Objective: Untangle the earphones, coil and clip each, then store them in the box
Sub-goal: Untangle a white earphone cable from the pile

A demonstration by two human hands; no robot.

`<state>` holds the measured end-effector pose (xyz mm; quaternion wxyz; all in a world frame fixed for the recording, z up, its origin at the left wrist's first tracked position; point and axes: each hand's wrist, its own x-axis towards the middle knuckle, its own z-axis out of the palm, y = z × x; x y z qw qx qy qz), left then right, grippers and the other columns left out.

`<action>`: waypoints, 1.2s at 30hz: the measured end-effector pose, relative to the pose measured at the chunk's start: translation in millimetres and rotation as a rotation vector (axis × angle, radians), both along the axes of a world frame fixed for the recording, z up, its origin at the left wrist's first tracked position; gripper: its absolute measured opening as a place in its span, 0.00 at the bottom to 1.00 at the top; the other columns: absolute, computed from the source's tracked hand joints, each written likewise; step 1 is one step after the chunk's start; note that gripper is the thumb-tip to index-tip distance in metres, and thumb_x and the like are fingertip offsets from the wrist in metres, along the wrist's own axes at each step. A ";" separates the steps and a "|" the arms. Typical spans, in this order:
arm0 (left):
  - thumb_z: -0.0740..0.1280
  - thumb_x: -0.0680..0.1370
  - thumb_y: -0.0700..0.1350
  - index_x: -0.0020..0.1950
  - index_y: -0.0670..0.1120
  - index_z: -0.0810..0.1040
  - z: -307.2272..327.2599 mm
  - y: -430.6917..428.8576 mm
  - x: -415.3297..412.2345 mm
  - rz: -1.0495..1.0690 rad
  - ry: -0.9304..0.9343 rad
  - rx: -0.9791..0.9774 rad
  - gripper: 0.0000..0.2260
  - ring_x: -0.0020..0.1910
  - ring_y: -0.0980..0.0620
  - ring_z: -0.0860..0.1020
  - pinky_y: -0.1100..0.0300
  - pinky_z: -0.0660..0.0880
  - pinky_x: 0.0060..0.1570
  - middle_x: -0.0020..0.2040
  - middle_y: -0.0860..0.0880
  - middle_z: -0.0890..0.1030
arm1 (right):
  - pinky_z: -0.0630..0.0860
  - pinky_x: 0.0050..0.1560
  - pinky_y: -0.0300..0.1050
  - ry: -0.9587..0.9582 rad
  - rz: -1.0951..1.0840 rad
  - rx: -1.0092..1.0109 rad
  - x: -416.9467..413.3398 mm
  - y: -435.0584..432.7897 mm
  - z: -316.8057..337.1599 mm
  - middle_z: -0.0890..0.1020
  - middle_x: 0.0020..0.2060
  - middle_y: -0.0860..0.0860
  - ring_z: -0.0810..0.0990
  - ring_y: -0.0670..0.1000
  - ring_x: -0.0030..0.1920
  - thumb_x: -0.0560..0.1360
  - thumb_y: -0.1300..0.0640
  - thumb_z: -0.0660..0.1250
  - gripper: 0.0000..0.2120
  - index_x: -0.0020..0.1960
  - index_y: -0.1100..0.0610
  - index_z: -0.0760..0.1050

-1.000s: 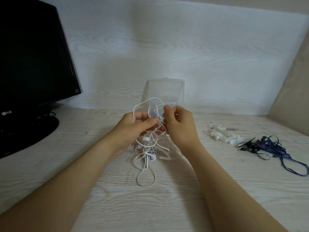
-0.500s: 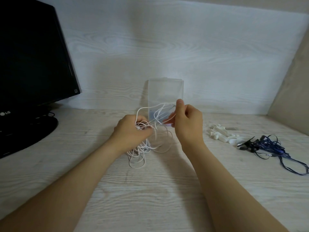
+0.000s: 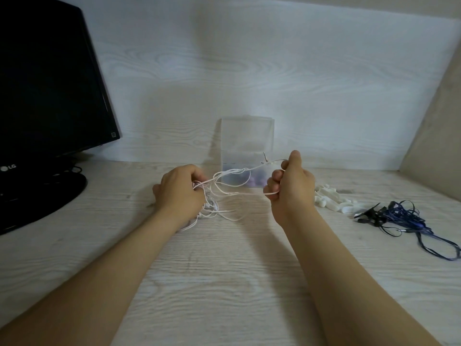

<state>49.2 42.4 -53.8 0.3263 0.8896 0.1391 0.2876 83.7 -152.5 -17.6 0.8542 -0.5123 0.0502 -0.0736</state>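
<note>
White earphones stretch in loose strands between my two hands above the desk. My left hand is shut on the tangled bundle, with loops and earbuds hanging beneath it onto the wood. My right hand is shut on the plug end of the cable, and the metal jack sticks up beside my thumb. Behind the cable stands a clear plastic box with its lid raised against the wall and some purple and blue items inside. A tangle of dark blue earphones lies on the desk at the right.
A heap of white clips lies between my right hand and the blue earphones. A black monitor on a round stand fills the left side. The desk ends at a white wall behind and a beige side panel at the right.
My hands have moved apart: the right hand pulled the plug end to the right while the left hand sank toward the desk with the bundle. The cable is drawn out longer between them.
</note>
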 end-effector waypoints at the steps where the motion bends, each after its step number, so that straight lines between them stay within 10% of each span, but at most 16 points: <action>1: 0.73 0.72 0.39 0.42 0.55 0.82 -1.1 2.0 1.0 0.002 -0.011 -0.006 0.10 0.51 0.49 0.81 0.46 0.76 0.59 0.41 0.59 0.84 | 0.63 0.23 0.38 0.000 -0.006 0.015 0.6 -0.5 0.0 0.70 0.22 0.48 0.64 0.48 0.20 0.85 0.49 0.60 0.18 0.41 0.57 0.70; 13: 0.76 0.74 0.45 0.45 0.55 0.81 -7.0 11.8 7.0 0.008 -0.117 -0.036 0.06 0.48 0.51 0.81 0.53 0.78 0.48 0.44 0.55 0.82 | 0.87 0.49 0.54 -0.189 -0.082 0.026 -3.3 1.2 1.5 0.78 0.27 0.46 0.83 0.53 0.33 0.84 0.57 0.65 0.09 0.56 0.57 0.84; 17: 0.75 0.72 0.41 0.54 0.56 0.83 -1.2 6.2 3.5 -0.212 -0.134 -0.012 0.14 0.44 0.55 0.79 0.60 0.78 0.49 0.55 0.53 0.78 | 0.85 0.38 0.50 -0.172 -0.123 -0.025 -0.9 1.2 1.7 0.76 0.32 0.49 0.75 0.48 0.26 0.84 0.56 0.65 0.09 0.57 0.52 0.84; 21: 0.72 0.73 0.50 0.60 0.60 0.83 4.0 -5.0 -5.7 -0.550 -0.020 -0.030 0.16 0.56 0.64 0.74 0.64 0.72 0.62 0.63 0.58 0.72 | 0.71 0.33 0.37 -0.216 -0.225 -0.357 2.3 -1.7 -4.7 0.69 0.27 0.45 0.68 0.43 0.26 0.80 0.57 0.65 0.10 0.54 0.47 0.84; 26: 0.63 0.77 0.61 0.46 0.58 0.88 8.9 -9.3 -8.7 -0.526 -0.014 -0.079 0.15 0.63 0.62 0.75 0.53 0.71 0.68 0.59 0.64 0.79 | 0.66 0.45 0.49 -0.286 -0.254 -0.854 -2.6 5.8 -10.0 0.68 0.20 0.42 0.70 0.52 0.37 0.73 0.46 0.63 0.18 0.27 0.52 0.74; 31: 0.72 0.64 0.63 0.48 0.60 0.82 1.0 0.3 -6.9 -0.437 0.032 0.106 0.16 0.59 0.56 0.78 0.45 0.75 0.65 0.55 0.61 0.79 | 0.54 0.53 0.51 -0.268 -0.170 -1.366 -5.1 9.3 -18.5 0.79 0.50 0.47 0.63 0.57 0.57 0.71 0.51 0.65 0.14 0.55 0.46 0.81; 36: 0.58 0.71 0.62 0.42 0.54 0.81 1.1 4.7 0.0 -0.294 -0.008 0.082 0.17 0.55 0.47 0.77 0.47 0.75 0.59 0.51 0.51 0.80 | 0.56 0.55 0.54 -0.218 -0.158 -1.684 0.0 5.4 -26.8 0.71 0.52 0.50 0.57 0.56 0.52 0.70 0.53 0.64 0.19 0.60 0.44 0.78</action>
